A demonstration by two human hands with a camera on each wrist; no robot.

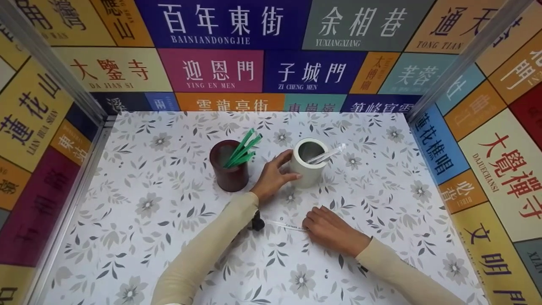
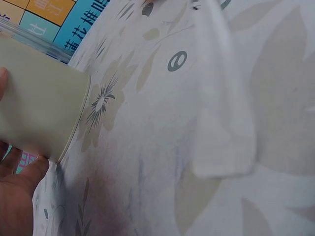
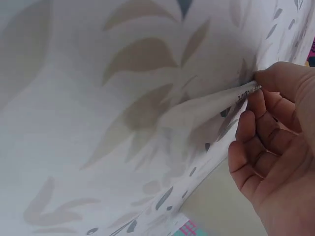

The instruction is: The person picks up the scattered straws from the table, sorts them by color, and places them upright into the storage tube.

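A cream-white cylindrical cup (image 1: pixel 311 176) stands upright on the table, two or so clear thin sticks (image 1: pixel 328 155) leaning out to its right. My left hand (image 1: pixel 272 178) grips the cup's left side, thumb at the front and fingers around the back; its wall (image 2: pixel 37 98) fills the left of the left wrist view. With thumb and index finger, my right hand (image 1: pixel 332 231) pinches one end of a slim white wrapped stick (image 1: pixel 284 225) bearing small print. That stick (image 3: pixel 206 107) points left, close over the tabletop, blurred in the left wrist view.
Left of my left hand stands a dark red-brown cup (image 1: pixel 230 180) with several green sticks (image 1: pixel 242 152). A floral cloth (image 1: pixel 148 205) covers the table. Panels with large lettering (image 1: pixel 211 70) wall in the back and sides. A black wrist-camera piece (image 1: pixel 257 223) sits under the left wrist.
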